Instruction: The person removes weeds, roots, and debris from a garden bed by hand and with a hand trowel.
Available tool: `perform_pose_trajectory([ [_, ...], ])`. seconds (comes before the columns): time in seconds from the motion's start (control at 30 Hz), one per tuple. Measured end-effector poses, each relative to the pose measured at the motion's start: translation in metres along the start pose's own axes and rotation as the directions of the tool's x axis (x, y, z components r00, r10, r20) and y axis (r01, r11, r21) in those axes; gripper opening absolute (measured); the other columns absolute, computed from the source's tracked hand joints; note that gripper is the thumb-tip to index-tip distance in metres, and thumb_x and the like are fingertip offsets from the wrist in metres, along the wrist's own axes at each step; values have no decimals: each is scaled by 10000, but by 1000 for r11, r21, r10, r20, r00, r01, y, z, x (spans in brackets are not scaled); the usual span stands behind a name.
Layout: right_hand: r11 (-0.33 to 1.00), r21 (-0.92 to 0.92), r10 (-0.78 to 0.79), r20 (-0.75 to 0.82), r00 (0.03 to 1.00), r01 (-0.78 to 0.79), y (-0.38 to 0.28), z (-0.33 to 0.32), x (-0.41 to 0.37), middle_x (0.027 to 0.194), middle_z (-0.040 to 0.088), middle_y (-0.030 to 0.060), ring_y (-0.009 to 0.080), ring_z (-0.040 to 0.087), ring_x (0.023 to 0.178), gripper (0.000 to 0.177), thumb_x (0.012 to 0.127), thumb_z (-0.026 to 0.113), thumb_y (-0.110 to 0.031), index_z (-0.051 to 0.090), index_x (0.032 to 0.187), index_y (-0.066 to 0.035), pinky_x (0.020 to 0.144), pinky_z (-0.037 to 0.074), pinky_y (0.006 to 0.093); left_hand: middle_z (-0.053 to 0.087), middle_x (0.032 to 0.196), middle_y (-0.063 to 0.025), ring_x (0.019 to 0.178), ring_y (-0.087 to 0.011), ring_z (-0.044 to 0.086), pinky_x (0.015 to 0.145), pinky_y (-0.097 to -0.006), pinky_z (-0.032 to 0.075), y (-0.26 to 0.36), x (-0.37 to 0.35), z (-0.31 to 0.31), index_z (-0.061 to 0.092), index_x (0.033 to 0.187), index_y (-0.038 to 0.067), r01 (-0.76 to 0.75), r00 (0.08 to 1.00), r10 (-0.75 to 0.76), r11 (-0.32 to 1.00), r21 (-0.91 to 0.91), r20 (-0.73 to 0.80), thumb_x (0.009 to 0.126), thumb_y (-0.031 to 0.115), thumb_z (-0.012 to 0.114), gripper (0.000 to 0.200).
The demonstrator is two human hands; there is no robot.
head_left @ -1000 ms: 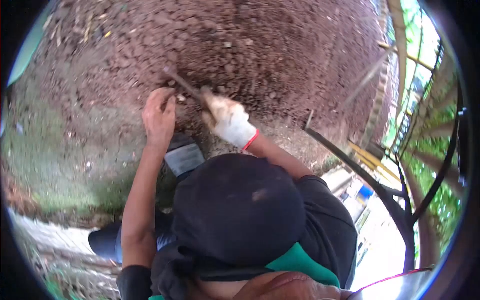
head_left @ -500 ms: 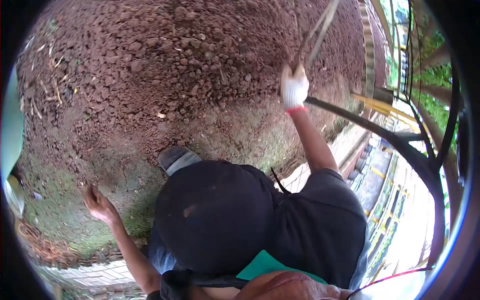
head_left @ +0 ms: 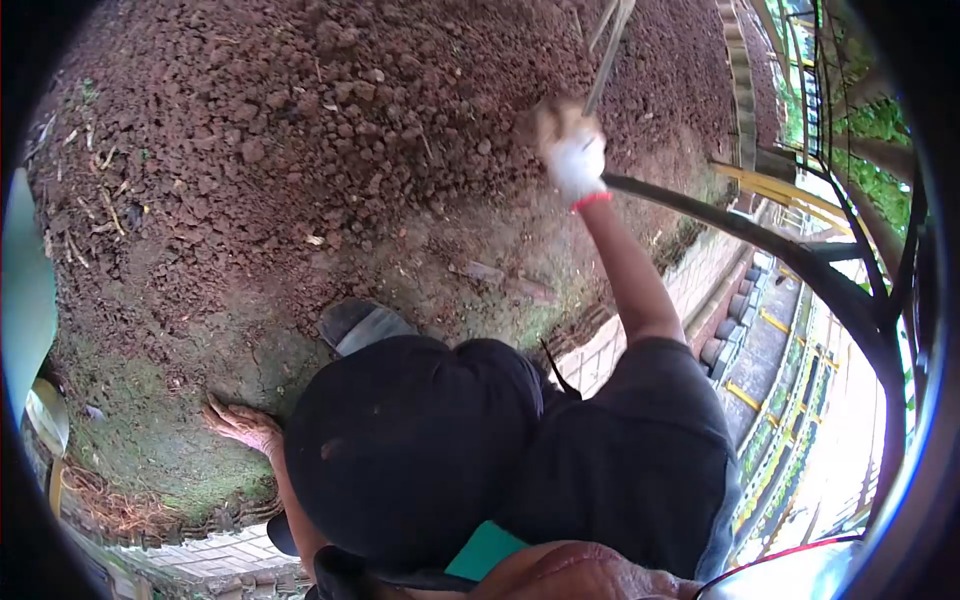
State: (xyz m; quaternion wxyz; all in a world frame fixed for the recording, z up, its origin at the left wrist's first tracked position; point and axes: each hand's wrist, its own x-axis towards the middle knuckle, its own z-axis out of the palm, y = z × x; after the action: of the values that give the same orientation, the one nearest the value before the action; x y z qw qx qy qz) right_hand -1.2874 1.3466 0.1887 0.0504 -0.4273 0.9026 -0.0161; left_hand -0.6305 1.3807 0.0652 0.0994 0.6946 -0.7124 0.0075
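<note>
My left hand (head_left: 243, 425) is bare and lies flat, fingers stretched out, on the mossy soil at the lower left. Farther forward, my right hand (head_left: 573, 152) wears a white glove with a red cuff and is blurred by motion. Its fingers are wrapped round a thin, pale, stick-like rod (head_left: 604, 75), which runs from the fist toward the top of the view. Loose reddish-brown soil (head_left: 330, 120) in crumbly clods spreads around and beyond that fist. My dark-clothed body and one shoe (head_left: 360, 325) fill the lower middle.
A dark branch (head_left: 720, 235) reaches from beside my gloved hand to the right. Beyond it are yellow bars (head_left: 770, 185) and a paved walkway (head_left: 765, 345). A large green leaf (head_left: 25, 290) hangs at the left edge. Pale paving (head_left: 215, 555) borders the soil below.
My left hand has come down from a curled, raised position to lie flat on the ground. My right hand has shifted slightly left and forward, still gripping the rod.
</note>
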Motion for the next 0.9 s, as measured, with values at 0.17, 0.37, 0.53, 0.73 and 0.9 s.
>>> perform_pose_trajectory([
  [0.17, 848, 53, 525, -232, 819, -528, 60, 53, 136, 1435, 433, 276, 439, 370, 1360, 744, 911, 454, -624, 477, 1408, -72, 1116, 303, 528, 367, 1487, -198, 1399, -377, 325, 1159, -554, 238, -13, -2, -14, 425, 1455, 131, 124, 971, -121, 992, 0, 207, 1025, 200, 393, 437],
  [0.37, 921, 120, 389, -286, 876, -370, -49, 85, 237, 1313, 575, 198, 392, 498, 1255, 678, 915, 414, -630, 508, 1401, -167, 1089, 342, 480, 401, 1451, -222, 1353, -401, 379, 1121, -510, 313, -70, -12, 6, 483, 1415, 103, -14, 950, -10, 997, 73, 312, 993, 247, 490, 446],
  [0.53, 996, -58, 43, -307, 951, -64, -93, 87, 262, 1381, 525, 169, 351, 507, 1253, 675, 844, 543, -601, 589, 1311, -117, 1024, 426, 457, 410, 1438, -224, 1332, -399, 400, 1103, -505, 337, -86, -1, 6, 500, 1395, 97, 8, 924, -43, 996, 93, 379, 984, 242, 505, 436],
  [0.73, 958, 214, -92, -399, 913, 190, -82, 33, 274, 1161, 636, 232, 366, 613, 1070, 596, 864, 592, -525, 608, 1258, -78, 935, 470, 460, 421, 1422, -225, 1306, -398, 425, 1081, -500, 364, -117, -20, -40, 520, 1371, 89, 55, 886, -130, 983, 178, 444, 974, 236, 523, 423],
  [0.9, 971, 14, 223, -425, 877, -240, -81, 75, 332, 1292, 587, 235, 404, 579, 1171, 733, 857, 487, -677, 564, 1338, -130, 1019, 417, 516, 449, 1383, -226, 1261, -388, 463, 1042, -483, 407, -135, -38, -103, 558, 1311, 72, 145, 908, -210, 969, 198, 364, 953, 218, 556, 386],
])
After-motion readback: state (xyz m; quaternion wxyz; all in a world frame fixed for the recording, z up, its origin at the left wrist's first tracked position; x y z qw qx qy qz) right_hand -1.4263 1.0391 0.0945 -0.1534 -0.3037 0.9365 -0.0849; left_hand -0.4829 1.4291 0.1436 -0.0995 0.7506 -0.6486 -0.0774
